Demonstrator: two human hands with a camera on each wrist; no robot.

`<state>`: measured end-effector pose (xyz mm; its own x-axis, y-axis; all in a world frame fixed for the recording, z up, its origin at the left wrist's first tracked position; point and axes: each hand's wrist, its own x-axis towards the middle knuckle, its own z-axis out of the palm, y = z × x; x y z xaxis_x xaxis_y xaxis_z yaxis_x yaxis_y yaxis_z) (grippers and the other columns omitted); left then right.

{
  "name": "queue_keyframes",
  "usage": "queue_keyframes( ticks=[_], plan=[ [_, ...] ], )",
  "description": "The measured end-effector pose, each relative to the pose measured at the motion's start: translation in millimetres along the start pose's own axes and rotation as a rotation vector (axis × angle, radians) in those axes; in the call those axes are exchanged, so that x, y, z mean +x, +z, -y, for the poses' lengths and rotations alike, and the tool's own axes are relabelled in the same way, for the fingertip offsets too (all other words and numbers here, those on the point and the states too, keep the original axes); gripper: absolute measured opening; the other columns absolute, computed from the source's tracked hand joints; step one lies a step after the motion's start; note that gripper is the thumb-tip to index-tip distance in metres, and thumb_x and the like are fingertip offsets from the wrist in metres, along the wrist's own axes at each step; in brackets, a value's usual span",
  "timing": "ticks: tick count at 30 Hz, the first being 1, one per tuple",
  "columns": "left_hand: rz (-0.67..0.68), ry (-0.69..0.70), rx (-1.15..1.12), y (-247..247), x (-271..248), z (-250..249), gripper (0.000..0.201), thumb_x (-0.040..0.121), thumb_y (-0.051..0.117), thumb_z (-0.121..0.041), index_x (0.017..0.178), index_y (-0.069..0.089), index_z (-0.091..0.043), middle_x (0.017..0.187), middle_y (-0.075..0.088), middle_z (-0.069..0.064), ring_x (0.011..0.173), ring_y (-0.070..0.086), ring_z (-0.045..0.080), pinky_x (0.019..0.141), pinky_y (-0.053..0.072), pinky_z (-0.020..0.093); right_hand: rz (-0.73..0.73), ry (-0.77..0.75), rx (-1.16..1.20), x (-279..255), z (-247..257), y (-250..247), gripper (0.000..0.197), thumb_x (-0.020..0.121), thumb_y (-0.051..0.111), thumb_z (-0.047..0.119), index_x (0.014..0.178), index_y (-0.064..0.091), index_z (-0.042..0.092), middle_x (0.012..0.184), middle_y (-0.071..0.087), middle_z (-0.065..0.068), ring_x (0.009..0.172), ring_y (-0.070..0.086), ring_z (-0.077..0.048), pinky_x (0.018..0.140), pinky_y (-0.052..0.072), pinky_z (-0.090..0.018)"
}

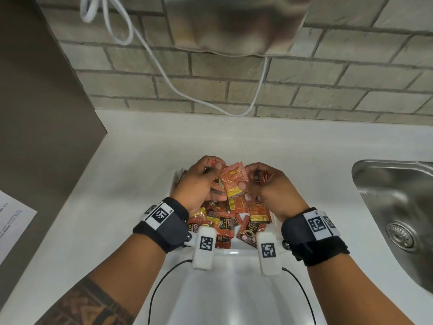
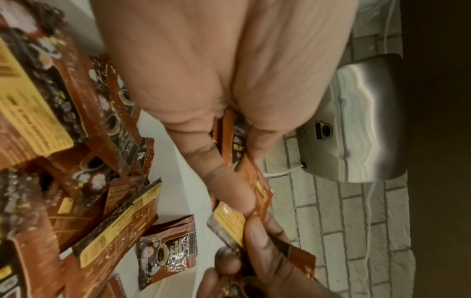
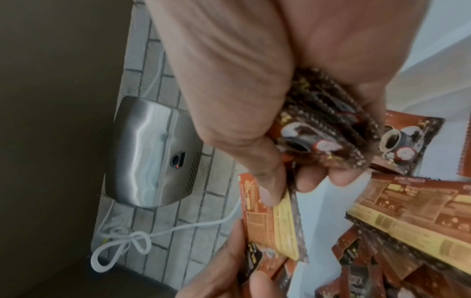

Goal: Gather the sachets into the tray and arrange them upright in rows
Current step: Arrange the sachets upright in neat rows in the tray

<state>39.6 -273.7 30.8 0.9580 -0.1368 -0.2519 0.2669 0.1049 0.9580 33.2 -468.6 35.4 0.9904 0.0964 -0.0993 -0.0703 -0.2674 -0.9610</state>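
Several orange-brown coffee sachets (image 1: 234, 221) lie jumbled flat in a white tray (image 1: 230, 252) on the counter. Above the far end of the pile, my left hand (image 1: 207, 173) grips a few sachets (image 2: 237, 145) between thumb and fingers. My right hand (image 1: 251, 182) holds a small bundle of sachets (image 3: 321, 137) in its curled fingers. Its thumb also pinches the corner of an orange sachet (image 1: 232, 181) that stands between both hands. In the left wrist view, more sachets (image 2: 107, 221) lie below my left hand (image 2: 237, 157). My right hand (image 3: 290, 181) fills the right wrist view.
A steel sink (image 1: 398, 207) is sunk into the counter at the right. A sheet of paper (image 1: 11, 221) lies at the left edge beside a brown panel (image 1: 35, 102). On the brick wall hang a steel hand dryer (image 1: 234, 24) and a white cable (image 1: 164, 69).
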Motion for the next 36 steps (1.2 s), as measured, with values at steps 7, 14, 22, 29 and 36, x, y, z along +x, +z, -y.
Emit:
queue_keyframes(
  ticks=[7, 14, 22, 29, 36],
  plan=[
    [0.100, -0.118, -0.208, -3.5, -2.2, -0.4, 0.026, 0.108, 0.044, -0.012, 0.131, 0.057, -0.014, 0.126, 0.068, 0.016, 0.095, 0.074, 0.040, 0.056, 0.061, 0.029, -0.172, -0.252, -0.181, -1.3, -0.5, 2.8, 0.023, 0.081, 0.080, 0.010, 0.080, 0.069, 0.031, 0.093, 0.067, 0.004, 0.088, 0.065, -0.014, 0.083, 0.056, -0.038],
    [0.130, -0.108, -0.266, 0.0, -5.6, -4.4, 0.030, 0.104, 0.051, -0.030, 0.120, 0.065, -0.009, 0.129, 0.067, 0.019, 0.099, 0.073, 0.032, 0.057, 0.060, 0.026, -0.280, -0.372, -0.287, -1.7, -3.8, 7.3, 0.024, 0.077, 0.076, -0.003, 0.083, 0.074, 0.020, 0.096, 0.059, 0.002, 0.090, 0.059, -0.001, 0.082, 0.048, -0.014],
    [0.143, -0.007, -0.041, -3.0, -4.1, -3.2, 0.036, 0.091, 0.070, 0.001, 0.117, 0.063, -0.021, 0.116, 0.069, 0.015, 0.079, 0.074, 0.024, 0.050, 0.057, 0.024, -0.307, -0.123, 0.042, -0.7, 1.9, 5.5, 0.027, 0.090, 0.063, 0.000, 0.104, 0.072, 0.020, 0.082, 0.068, -0.003, 0.069, 0.063, -0.008, 0.063, 0.053, -0.025],
    [0.462, 0.017, 0.299, -12.2, -10.4, -10.7, 0.041, 0.091, 0.075, -0.010, 0.122, 0.065, -0.034, 0.114, 0.070, 0.001, 0.077, 0.072, 0.030, 0.041, 0.050, 0.023, 0.191, 0.105, 0.168, 3.2, 10.6, -13.7, 0.053, 0.078, 0.078, 0.048, 0.116, 0.068, 0.013, 0.109, 0.074, -0.011, 0.107, 0.069, -0.030, 0.095, 0.054, -0.047],
    [0.301, 0.189, 0.418, -7.7, -4.4, -16.5, 0.040, 0.084, 0.082, -0.012, 0.118, 0.067, -0.027, 0.113, 0.068, -0.003, 0.058, 0.064, 0.018, 0.046, 0.052, 0.027, 0.445, 0.225, -0.010, -1.8, 0.3, -11.6, 0.073, 0.064, 0.091, 0.035, 0.130, 0.062, 0.019, 0.121, 0.072, -0.002, 0.116, 0.066, -0.022, 0.110, 0.044, -0.048]
  ],
)
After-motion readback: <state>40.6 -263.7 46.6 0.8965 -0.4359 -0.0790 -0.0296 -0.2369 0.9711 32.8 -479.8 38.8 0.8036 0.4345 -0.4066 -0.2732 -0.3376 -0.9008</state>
